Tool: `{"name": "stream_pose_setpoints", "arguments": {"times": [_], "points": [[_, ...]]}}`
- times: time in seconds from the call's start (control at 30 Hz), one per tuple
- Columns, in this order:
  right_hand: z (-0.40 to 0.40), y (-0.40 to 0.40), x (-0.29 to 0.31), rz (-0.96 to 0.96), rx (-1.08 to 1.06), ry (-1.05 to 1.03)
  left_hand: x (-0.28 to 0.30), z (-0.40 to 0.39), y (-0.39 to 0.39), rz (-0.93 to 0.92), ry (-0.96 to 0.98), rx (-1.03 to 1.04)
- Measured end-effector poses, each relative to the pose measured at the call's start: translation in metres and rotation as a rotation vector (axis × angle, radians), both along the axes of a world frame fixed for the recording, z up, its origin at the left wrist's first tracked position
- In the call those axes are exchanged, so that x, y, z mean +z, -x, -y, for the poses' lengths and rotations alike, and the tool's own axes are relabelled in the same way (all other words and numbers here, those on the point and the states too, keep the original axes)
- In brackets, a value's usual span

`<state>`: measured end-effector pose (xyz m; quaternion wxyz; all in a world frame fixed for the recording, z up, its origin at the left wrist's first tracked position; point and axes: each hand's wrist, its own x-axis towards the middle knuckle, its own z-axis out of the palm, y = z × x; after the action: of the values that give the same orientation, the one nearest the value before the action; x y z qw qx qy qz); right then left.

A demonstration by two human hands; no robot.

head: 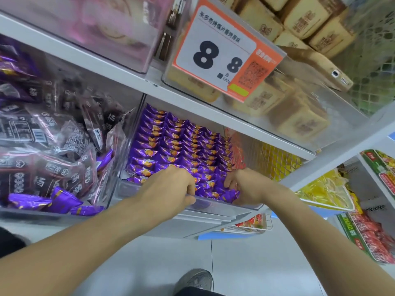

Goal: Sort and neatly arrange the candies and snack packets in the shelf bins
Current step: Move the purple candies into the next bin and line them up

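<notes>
Gripping purple candies (pixel 171 150) | left hand (pixel 171 186) | right hand (pixel 241 184) | clear bin (pixel 213 207)

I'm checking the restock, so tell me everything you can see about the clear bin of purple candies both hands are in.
The clear bin looks like transparent plastic and sits on the middle shelf. It holds small shiny purple candy packets with orange print, packed in neat overlapping rows. The left hand and right hand rest on the front rows, fingers curled among them. A bin of dark packets stands at its left.

Purple candies (pixel 171 146) with orange spots; orange-and-white price tag (pixel 222 50).
</notes>
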<state>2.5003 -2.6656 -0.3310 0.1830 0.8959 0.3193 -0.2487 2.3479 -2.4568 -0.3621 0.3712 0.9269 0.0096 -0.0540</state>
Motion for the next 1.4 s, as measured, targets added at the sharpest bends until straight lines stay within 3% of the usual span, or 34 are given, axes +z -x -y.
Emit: {"name": "stream_pose_setpoints", "arguments": {"times": [0.17,0.57,0.97,1.07,1.13,1.27,1.4], "points": [[0.006,0.003,0.006,0.033,0.016,-0.052,-0.001,0.0,-0.001,0.005,0.018,0.002],[0.005,0.007,-0.004,-0.093,0.047,-0.12,-0.003,0.0,-0.002,0.02,0.024,-0.008],[0.0,0.015,0.003,-0.05,-0.101,-0.256,-0.004,-0.001,-0.003,0.044,0.022,-0.027],[-0.006,0.034,0.019,0.025,-0.117,-0.491,-0.001,0.0,0.003,0.097,0.011,-0.032],[-0.016,0.058,0.026,0.018,-0.151,-0.755,0.009,-0.001,0.013,0.256,0.018,-0.036],[-0.049,0.106,0.031,-0.115,-0.239,-1.184,0.043,-0.033,0.05,0.54,0.082,-0.024],[-0.095,0.138,0.035,-0.264,-0.234,-1.374,0.058,-0.099,0.084,0.558,0.002,0.087]]}}
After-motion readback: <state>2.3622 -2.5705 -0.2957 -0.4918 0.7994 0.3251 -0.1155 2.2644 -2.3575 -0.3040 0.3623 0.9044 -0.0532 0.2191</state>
